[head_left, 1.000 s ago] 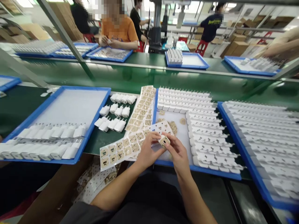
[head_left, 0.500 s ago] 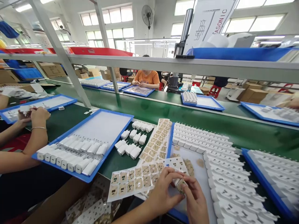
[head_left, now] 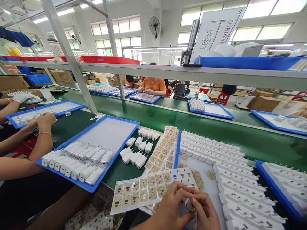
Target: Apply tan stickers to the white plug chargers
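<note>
Between my fingertips is a small white plug charger (head_left: 190,203), its tan, dark-slotted end face turned towards me. My left hand (head_left: 173,204) closes on it from the left with thumb and fingers. From the other side my right hand (head_left: 205,209) pinches it, fingers bent over the end face. Partly under my left hand lies a sheet of tan die-cut stickers (head_left: 144,188) with cut-out holes. Just beyond my hands, loose tan sticker pieces (head_left: 198,179) lie in a blue-rimmed tray (head_left: 177,150), which also holds long rows of white chargers (head_left: 236,182).
Several loose chargers (head_left: 136,156) stand left of more sticker sheets (head_left: 163,147). A blue tray (head_left: 122,118) with chargers lies further left, near a co-worker's hands (head_left: 44,120). Another charger tray (head_left: 268,182) is at right. A shelf beam (head_left: 155,72) crosses above the green bench.
The view has tilted up slightly, so things sit lower. In my hands the charger has turned, and its slotted end face shows more. The co-worker's hands at left have shifted.
</note>
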The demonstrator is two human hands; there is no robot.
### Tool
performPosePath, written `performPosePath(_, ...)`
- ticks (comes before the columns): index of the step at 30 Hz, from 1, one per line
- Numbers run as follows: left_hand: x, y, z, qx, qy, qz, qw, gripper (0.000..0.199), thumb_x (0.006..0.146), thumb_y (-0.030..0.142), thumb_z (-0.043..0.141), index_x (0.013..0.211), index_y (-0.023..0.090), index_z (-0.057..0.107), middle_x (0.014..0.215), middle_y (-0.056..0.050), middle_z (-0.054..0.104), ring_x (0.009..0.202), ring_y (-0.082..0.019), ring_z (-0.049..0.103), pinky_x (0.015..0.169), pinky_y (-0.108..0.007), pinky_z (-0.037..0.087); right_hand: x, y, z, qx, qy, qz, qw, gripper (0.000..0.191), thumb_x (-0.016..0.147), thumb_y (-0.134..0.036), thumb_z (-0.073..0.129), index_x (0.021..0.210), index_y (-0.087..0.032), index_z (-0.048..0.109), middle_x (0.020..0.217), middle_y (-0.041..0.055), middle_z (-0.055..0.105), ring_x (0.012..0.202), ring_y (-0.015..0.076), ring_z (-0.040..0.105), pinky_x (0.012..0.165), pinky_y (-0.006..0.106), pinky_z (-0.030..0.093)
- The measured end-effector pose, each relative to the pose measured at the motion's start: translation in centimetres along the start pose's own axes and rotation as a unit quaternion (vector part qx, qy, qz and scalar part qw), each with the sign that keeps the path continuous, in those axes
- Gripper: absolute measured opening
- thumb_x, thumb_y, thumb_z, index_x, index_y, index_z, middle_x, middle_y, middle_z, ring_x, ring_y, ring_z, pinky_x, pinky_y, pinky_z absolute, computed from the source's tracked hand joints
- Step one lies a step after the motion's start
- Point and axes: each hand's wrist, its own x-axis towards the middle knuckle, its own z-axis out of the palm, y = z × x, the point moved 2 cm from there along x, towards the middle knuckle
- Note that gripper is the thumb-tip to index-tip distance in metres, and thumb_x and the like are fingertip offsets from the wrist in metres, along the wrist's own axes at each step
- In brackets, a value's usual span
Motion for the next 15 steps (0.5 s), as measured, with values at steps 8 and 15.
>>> performPosePath(8,0.0,0.4,-0.3,-0.010,-0.004,-0.021,1.000,0.053,0.067,0.011,0.080,0.115,0.027,0.065,0.117,-0.007,0.061,0.110,-0.025,0.063,0.093,-0.040,0.056,-0.4,-0.9,0.1,-0.010,-0.034,-0.016,0.999,0.015,0.063,-0.055,0.078,0.068,-0.042,0.074,0.099,0.0143,0.077,0.101,0.0420,0.075,0.090,0.059,0.058)
performPosePath(15,-0.1,-0.2,-0.3,0.011,-0.012,-0.008,1.000,0.059,0.064,0.025,0.082,0.114,0.051,0.065,0.112,-0.003,0.068,0.105,-0.036,0.070,0.083,-0.052,0.064,-1.1,-2.2,0.8,0.004,-0.010,-0.082,0.997,0.010,0.067,-0.050,0.074,0.073,-0.042,0.073,0.088,0.0019,0.080,0.088,0.0357,0.078,0.079,0.052,0.064)
